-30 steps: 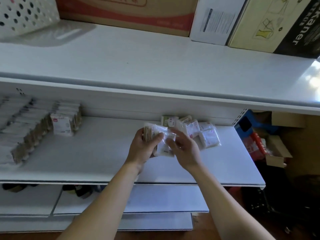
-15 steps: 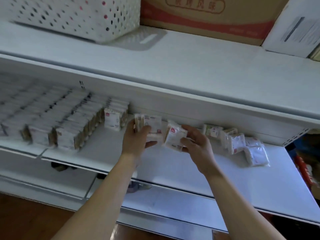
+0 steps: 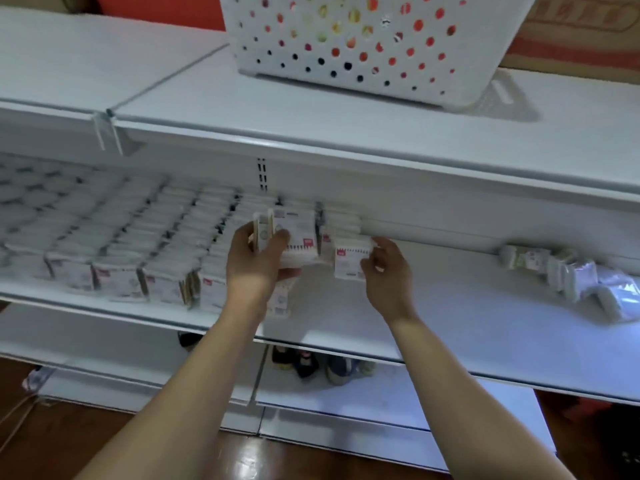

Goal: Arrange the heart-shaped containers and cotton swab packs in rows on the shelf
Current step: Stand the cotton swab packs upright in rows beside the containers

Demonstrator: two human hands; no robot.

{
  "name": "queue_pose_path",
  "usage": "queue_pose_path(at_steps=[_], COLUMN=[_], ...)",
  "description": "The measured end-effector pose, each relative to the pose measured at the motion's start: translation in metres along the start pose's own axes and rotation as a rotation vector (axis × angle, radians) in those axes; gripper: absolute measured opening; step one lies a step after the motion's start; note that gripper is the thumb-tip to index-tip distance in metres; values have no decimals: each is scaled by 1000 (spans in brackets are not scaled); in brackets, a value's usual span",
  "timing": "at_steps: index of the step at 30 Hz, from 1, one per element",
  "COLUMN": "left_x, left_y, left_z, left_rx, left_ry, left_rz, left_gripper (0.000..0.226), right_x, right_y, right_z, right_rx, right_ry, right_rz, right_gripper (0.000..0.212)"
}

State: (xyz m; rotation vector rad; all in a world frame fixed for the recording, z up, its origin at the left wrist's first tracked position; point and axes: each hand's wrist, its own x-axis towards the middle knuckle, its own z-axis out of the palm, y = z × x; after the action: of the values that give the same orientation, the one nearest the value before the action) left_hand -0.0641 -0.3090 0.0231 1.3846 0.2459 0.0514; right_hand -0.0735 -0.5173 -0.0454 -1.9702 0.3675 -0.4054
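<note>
Holding a single cotton swab pack upright in the right hand, pinched at its right edge by curled fingers, broad printed face toward the camera. Gripping a small stack of packs in the left hand, thumb across the front, more fingers wrapped behind. Standing just left of both hands: the finished rows, packs on edge, filling the left part of the shelf. Just behind the single pack, at the far wall, the short end row, probably the slot to fill. Nearer to that gap: the right hand, with the pack's long axis running left-right, already parallel to the row faces. Lying well apart at far right, a loose heap of unsorted packs. No heart-shaped containers clearly made out here
</note>
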Motion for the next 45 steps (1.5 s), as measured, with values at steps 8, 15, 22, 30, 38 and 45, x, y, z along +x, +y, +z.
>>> queue_pose_path(at_steps=[8,15,22,30,38,45], left_x=[21,24,26,15,10,10], left_y=[5,4,-2,6,3,0], left_z=[-13,0,11,20,20,13], left_rx=[34,16,-39,-82,43,-8], left_ry=[-89,-194,-357,-314,-448,-287], left_rz=[-38,-58,-56,-101,-89,-111], left_gripper=[50,44,46,20,32,18], right_x=[6,8,-11,-26,-19,-25], right_y=[-3,1,-43,-63,-73,-67], right_z=[31,37,19,0,-23,-9], right_rx=[-202,-238,-3,345,144,358], right_ry=[47,-7,81,-171,-96,18], right_rz=[51,-17,-49,84,21,113], right_gripper=[41,49,17,35,50,18])
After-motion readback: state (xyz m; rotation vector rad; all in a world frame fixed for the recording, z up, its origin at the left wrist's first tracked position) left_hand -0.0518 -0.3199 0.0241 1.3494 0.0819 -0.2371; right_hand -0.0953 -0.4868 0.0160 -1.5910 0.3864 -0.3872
